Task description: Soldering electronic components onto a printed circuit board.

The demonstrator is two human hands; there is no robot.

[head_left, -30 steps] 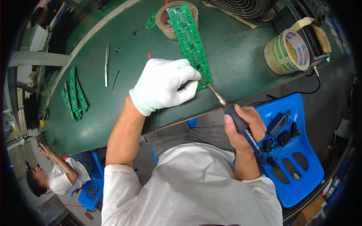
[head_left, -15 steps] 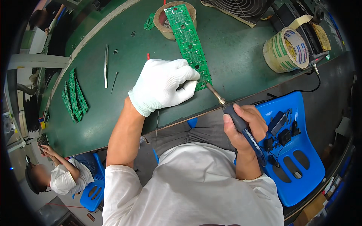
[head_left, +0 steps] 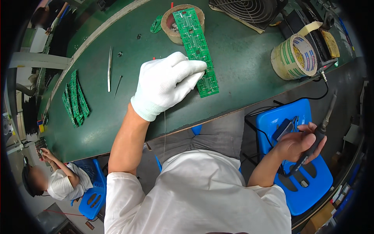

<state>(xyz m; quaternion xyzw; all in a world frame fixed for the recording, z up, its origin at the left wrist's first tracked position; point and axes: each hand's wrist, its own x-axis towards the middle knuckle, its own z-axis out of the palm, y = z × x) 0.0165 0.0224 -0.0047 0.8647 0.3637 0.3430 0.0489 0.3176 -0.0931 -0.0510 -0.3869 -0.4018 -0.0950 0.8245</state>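
My left hand [head_left: 165,80], in a white knit glove, is closed in a pinch over the lower half of a long green circuit board panel [head_left: 197,43]. A thin solder wire [head_left: 164,132] hangs from under the glove down past the table edge. The panel's far end rests on the rim of a round tan container [head_left: 170,29] with grey bits inside. My bare right hand [head_left: 298,145] holds a soldering iron [head_left: 320,135] by its dark handle. Well away from the board, the iron's tip points up and outward above the blue chair.
Tweezers [head_left: 109,72] and a thin needle-like tool [head_left: 118,86] lie left on the green table [head_left: 128,136]. Beyond are stacked board strips [head_left: 74,99]. A cardboard tape core [head_left: 282,58] and a fan [head_left: 249,9] stand right. A co-worker [head_left: 70,179] sits far left; adapters lie on the blue chair [head_left: 311,187].
My right hand has swung the soldering iron off the board, out to the right and over the chair. My left hand has shifted slightly; its fingertips sit a little higher over the board.
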